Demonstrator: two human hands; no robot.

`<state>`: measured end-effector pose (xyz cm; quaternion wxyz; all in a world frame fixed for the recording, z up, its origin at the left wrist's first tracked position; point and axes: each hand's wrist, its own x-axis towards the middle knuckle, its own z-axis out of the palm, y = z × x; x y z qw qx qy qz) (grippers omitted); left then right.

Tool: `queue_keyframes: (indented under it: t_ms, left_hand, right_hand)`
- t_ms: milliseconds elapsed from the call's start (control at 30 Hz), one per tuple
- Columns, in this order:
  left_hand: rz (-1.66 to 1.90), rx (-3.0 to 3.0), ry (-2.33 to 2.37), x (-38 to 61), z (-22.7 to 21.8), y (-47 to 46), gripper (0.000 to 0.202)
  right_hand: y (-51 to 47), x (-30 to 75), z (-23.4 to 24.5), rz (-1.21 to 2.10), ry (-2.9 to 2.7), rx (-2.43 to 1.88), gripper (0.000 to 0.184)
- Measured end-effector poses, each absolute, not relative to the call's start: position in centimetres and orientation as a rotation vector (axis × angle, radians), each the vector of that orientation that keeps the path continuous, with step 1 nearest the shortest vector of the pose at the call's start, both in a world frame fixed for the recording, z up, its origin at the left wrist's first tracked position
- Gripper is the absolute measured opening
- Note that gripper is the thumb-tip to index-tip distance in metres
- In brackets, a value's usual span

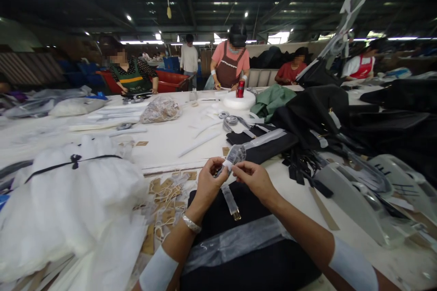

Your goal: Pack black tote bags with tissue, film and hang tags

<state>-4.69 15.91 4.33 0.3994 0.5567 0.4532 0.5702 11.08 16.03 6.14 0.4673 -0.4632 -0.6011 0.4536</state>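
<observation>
My left hand [209,181] and my right hand [253,177] meet above a black garment [246,254] at the table's near edge. Both pinch a narrow clear plastic strip [231,201] with a small brass-coloured end hanging down between them. The strip's upper end [236,153] rises past my fingertips. A silver bracelet [191,223] circles my left wrist. White cuffs cover both forearms. A clear plastic band [235,240] lies across the black garment below my hands.
A white frilly dress with a black bow [68,191] lies to the left. Brown paper tags [167,200] with strings lie beside my left hand. Black bags [341,122] and grey plastic hangers [362,200] are piled on the right. Other people [229,61] work at the far side.
</observation>
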Motion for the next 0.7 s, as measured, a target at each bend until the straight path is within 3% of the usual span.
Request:
queue_keyframes:
  t_ms: [333, 700]
  left_hand:
    - [1.429, 1.527, 1.226, -5.1, 4.0, 15.7, 0.021]
    - [1.414, 1.644, 1.303, -4.5, 3.8, 15.3, 0.017]
  right_hand:
    - [16.2, 10.6, 4.2, 1.138, -1.458, -1.167, 0.034]
    - [14.5, 12.1, 5.4, 1.126, -1.511, -1.278, 0.028]
